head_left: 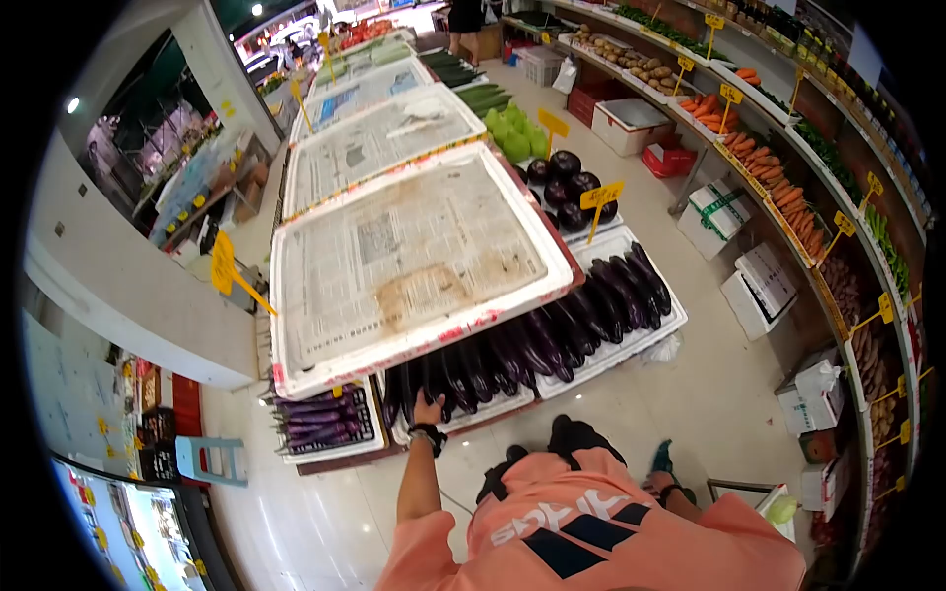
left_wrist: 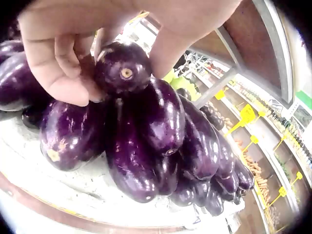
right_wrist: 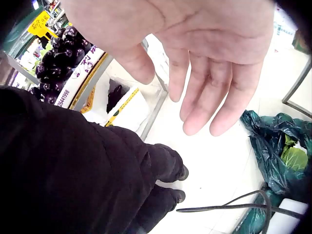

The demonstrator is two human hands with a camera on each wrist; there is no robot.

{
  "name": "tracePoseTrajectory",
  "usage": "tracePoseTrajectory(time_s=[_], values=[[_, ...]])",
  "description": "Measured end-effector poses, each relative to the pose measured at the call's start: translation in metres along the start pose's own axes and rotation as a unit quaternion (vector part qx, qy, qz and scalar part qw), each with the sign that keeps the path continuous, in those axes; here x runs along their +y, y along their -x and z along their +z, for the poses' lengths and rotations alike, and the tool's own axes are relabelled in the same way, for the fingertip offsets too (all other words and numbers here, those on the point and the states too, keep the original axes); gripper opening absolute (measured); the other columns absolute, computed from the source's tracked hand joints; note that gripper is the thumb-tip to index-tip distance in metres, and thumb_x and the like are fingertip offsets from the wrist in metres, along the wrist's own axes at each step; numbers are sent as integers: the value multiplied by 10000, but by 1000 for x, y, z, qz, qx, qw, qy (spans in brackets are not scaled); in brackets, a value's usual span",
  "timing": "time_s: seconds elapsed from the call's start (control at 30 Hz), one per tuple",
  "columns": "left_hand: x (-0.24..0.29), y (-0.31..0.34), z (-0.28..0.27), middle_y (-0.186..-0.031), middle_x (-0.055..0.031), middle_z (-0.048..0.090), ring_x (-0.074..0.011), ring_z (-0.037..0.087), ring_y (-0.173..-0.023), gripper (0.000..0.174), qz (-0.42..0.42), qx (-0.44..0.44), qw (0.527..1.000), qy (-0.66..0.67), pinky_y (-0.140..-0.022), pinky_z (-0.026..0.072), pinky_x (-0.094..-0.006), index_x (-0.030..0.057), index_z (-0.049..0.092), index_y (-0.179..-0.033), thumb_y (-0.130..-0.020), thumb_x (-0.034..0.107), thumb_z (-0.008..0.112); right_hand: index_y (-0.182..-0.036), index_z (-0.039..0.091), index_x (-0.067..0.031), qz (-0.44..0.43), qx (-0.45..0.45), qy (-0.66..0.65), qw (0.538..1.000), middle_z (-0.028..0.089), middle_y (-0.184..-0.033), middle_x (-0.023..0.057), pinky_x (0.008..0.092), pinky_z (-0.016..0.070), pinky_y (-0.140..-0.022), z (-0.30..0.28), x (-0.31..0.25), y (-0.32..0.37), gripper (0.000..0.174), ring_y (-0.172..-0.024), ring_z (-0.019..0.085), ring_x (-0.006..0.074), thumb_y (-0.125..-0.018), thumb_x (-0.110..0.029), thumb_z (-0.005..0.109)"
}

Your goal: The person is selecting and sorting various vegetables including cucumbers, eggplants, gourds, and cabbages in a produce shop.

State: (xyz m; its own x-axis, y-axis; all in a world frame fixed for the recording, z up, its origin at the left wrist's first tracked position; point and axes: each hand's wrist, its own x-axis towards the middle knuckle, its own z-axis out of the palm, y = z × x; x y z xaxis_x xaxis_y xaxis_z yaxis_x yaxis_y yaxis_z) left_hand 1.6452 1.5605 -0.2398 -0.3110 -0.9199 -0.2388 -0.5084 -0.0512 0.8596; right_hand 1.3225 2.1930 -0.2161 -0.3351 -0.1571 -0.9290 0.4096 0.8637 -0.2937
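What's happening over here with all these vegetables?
A person in an orange shirt is at a stall of dark purple eggplants. Their left hand grips one eggplant by its end, among the others; I can't tell whether it is lifted clear. Their right hand hangs open above the floor, holding nothing.

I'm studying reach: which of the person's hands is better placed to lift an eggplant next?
Probably the left hand: it grips an eggplant between thumb and fingers. The right hand hangs open and empty, farther from that eggplant and near a dark green bag.
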Motion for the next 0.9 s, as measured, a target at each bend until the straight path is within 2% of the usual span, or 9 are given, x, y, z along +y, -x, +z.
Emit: tracePoseTrajectory(time_s=[0.03,0.07,0.13,0.2,0.37,0.5,0.6,0.73,0.9], values=[[-5,-2,3,-1228,-253,629,-361,607,-1166,842,-1,6,1000,-8,-986,469,-396,24,419,-1435,-770,395,777,-903,586,-72,37,12,-70,997,679,-938,114,438,559,-657,3,-3,7,140,-835,677,276,-949,-169,497],[19,10,-1,-1237,-259,622,-365,606,-1163,825,-10,16,999,-50,-988,468,-404,23,432,-1426,-774,397,774,-901,568,-83,-50,-19,157,986,670,-923,111,438,554,-636,1,-7,11,120,-831,672,275,-946,-156,484],[46,24,1,-1196,-278,627,-415,588,-1143,774,-28,56,991,-121,-982,467,-442,25,474,-1397,-762,355,768,-928,530,-104,-281,-21,552,785,643,-887,91,440,536,-586,-12,22,-40,89,-820,655,289,-937,-143,451],[48,35,6,-1178,-287,615,-434,581,-1118,732,-30,95,978,-181,-970,468,-465,21,502,-1372,-755,321,758,-1002,591,-38,-29,9,179,983,694,-948,127,401,535,-616,-5,4,-45,211,-809,681,278,-979,-190,445],[40,68,5,-1113,-226,673,-359,625,-1082,561,-35,95,993,-66,-930,493,-423,10,584,-1273,-801,279,725,-1266,537,33,75,-9,-58,995,617,-1274,194,455,564,-780,-13,-66,-34,378,-969,675,342,-1010,-234,459],[25,107,5,-1043,-184,710,-312,668,-1030,393,-44,139,987,-69,-898,510,-391,6,675,-1122,-858,296,697,-1099,638,-40,-31,18,-7,999,703,-960,137,412,553,-633,-26,-112,-64,275,-754,708,276,-910,-215,544],[15,129,2,-1076,-146,702,-299,665,-1039,346,-206,62,960,182,-796,556,-423,24,662,-1139,-876,249,670,-1076,666,-48,-150,25,100,983,713,-924,108,342,553,-577,-30,-162,-73,293,-741,714,224,-873,-241,582],[41,157,17,-1186,-145,658,-306,657,-1038,350,-234,74,907,343,-778,556,-435,23,571,-1257,-952,145,454,-1060,665,-34,-343,-12,204,917,718,-943,127,345,564,-701,-4,-258,-35,281,-761,707,237,-893,-257,626],[154,180,44,-1197,-67,655,-191,651,-1018,390,-178,32,897,404,-798,525,-351,77,582,-1266,-957,315,588,-1203,614,-52,-481,-238,260,803,673,-1051,61,293,523,-825,88,-335,42,339,-939,651,160,-935,-254,662]])
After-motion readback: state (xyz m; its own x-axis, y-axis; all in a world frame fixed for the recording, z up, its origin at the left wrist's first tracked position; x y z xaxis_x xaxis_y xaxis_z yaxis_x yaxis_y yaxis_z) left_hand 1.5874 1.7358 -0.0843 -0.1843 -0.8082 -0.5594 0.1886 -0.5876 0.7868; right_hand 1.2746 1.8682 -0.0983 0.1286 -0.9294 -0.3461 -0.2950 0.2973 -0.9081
